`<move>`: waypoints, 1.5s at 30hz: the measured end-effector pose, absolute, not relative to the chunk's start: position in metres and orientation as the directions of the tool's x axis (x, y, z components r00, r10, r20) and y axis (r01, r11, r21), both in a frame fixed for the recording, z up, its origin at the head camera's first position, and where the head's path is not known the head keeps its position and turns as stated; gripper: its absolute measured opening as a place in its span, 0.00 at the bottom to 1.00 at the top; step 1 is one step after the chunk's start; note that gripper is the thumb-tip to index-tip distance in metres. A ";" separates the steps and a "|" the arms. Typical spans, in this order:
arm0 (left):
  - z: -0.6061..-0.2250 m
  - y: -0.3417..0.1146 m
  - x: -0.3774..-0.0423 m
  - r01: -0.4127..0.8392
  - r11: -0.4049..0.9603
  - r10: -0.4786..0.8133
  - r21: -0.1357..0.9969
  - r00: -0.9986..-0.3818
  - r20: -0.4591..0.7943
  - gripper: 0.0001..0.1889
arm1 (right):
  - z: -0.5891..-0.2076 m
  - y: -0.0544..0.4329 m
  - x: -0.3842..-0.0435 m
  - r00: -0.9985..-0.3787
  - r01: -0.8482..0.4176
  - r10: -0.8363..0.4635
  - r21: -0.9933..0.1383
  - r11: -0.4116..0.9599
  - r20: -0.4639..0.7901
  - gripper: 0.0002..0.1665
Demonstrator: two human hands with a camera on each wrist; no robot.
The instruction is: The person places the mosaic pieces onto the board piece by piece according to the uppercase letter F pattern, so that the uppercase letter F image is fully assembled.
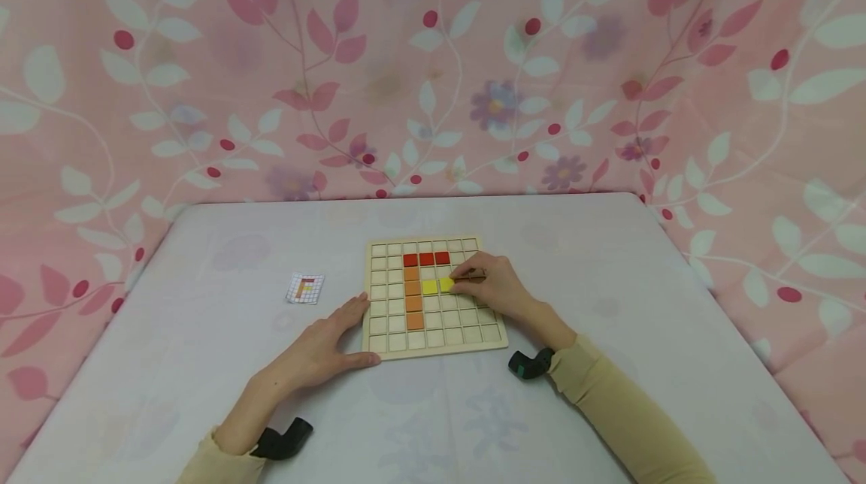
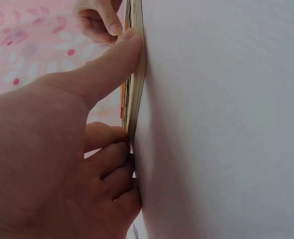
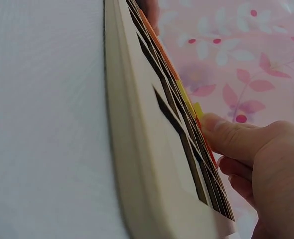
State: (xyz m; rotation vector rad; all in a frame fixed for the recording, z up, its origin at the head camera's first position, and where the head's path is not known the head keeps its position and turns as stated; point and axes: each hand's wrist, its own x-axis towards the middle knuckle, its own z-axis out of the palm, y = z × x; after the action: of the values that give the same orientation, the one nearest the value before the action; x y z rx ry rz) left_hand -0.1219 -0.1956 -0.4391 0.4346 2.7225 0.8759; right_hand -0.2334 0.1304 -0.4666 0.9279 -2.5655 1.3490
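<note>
A wooden grid board point(image 1: 467, 335) lies flat on the table, its square cells framed by thin ridges. Three red tiles point(image 1: 425, 259) form a row near its far side. Below the leftmost red one runs a column of several orange tiles point(image 1: 413, 303). One yellow tile point(image 1: 429, 287) sits beside that column. My right hand point(image 1: 499, 287) pinches a second yellow tile point(image 3: 198, 108) between thumb and fingers, just right of the first; in the right wrist view it stands slightly proud of the board. My left hand point(image 1: 318, 349) touches the board's left edge with extended fingers, its thumb at the near corner.
Left of the board is a small pattern card point(image 1: 306, 288) with a red, orange and yellow figure on a grid. A pale cloth covers the table point(image 1: 575, 243). Behind it hangs a pink floral curtain point(image 1: 386, 93). Black wrist cameras point(image 1: 284, 440) are worn on both wrists.
</note>
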 end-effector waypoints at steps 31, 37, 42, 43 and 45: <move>-0.441 -0.198 -0.118 0.211 0.755 0.379 0.622 -0.913 -0.150 0.52 | -0.472 0.128 -0.231 -0.779 -0.597 -0.496 -0.696 0.398 0.384 0.15; -0.439 -0.199 -0.117 0.212 0.757 0.379 0.618 -0.913 -0.151 0.52 | -0.472 0.128 -0.231 -0.768 -0.611 -0.507 -0.686 0.395 0.391 0.15; -0.439 -0.199 -0.117 0.211 0.755 0.377 0.621 -0.914 -0.147 0.52 | -0.472 0.128 -0.232 -0.757 -0.626 -0.518 -0.668 0.402 0.397 0.16; -0.439 -0.198 -0.117 0.208 0.755 0.375 0.623 -0.915 -0.150 0.52 | -0.472 0.128 -0.232 -0.758 -0.625 -0.520 -0.667 0.405 0.395 0.16; -0.440 -0.199 -0.117 0.205 0.756 0.372 0.621 -0.916 -0.150 0.53 | -0.470 0.129 -0.232 -0.775 -0.604 -0.511 -0.674 0.425 0.372 0.17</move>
State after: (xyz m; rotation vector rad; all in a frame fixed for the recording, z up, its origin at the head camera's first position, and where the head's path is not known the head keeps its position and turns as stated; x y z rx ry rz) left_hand -0.1174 -0.1988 -0.4396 0.4517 2.6895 0.9065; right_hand -0.2317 0.1289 -0.4696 1.0043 -2.5578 1.2803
